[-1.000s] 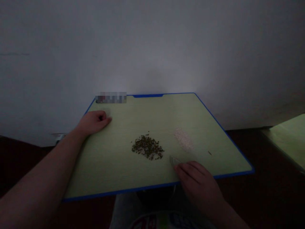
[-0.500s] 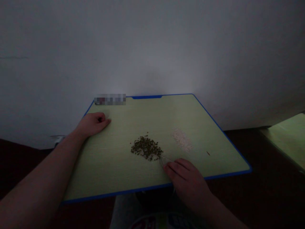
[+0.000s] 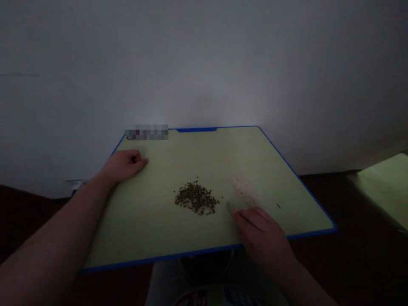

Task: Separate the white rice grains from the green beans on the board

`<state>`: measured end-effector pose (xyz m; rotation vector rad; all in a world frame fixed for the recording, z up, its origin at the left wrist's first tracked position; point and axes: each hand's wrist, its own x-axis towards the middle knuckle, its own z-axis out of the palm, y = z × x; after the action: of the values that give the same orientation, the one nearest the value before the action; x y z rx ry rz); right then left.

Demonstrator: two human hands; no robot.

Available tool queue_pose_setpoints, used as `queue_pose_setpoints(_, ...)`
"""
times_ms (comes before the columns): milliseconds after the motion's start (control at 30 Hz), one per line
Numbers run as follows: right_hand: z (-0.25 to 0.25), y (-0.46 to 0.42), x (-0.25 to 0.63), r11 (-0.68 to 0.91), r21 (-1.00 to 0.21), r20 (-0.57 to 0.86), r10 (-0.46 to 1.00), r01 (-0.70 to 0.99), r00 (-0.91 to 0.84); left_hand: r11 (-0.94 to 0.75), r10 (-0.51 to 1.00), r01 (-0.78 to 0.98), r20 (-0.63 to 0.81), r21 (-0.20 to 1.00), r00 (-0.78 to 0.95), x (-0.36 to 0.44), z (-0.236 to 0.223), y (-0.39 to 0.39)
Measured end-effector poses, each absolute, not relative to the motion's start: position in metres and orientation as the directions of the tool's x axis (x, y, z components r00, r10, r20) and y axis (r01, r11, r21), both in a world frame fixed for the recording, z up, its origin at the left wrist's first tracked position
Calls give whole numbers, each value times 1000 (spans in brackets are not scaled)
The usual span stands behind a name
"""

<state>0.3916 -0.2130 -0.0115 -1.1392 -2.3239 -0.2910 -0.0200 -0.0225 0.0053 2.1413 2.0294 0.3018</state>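
A pale green board with a blue rim (image 3: 149,221) lies before me against a white wall. A heap of dark green beans (image 3: 196,199) sits near its middle. To the right of it lies a smaller patch of white grains (image 3: 244,189). My right hand (image 3: 263,238) rests near the front edge, fingers closed on a small clear scoop-like tool (image 3: 230,207) whose tip points between the two heaps. My left hand (image 3: 125,163) lies curled in a loose fist on the board's far left, holding nothing that I can see.
A tiny dark speck (image 3: 278,205) lies right of the white grains. A second green board (image 3: 387,185) shows at the right edge. A dark round container (image 3: 207,263) sits under the board's front edge. The room is dim.
My right hand went left to the edge of the bean heap, then drew back right toward the white grains. The left hand stayed where it was.
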Motion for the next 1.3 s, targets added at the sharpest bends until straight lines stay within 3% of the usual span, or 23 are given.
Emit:
queue_pose_setpoints(467,-13,-204,383,591,-72,479,727,803,-492,-74,997,963,42,261,65,-22,3,-23)
queue_pose_setpoints(633,-11,-195,390,569,-115,514,736,815,-441,-75,997,960,44,270,65,-23,4,-25)
queue_pose_setpoints(833,-8,-191,392,622,-196,505,726,758,-466,-81,997,961,34,264,74,-23,5,-25)
queue_pose_setpoints(1300,5,-212,388,675,-248,499,704,695,-506,-61,998,964,25,258,56,-28,4,-20)
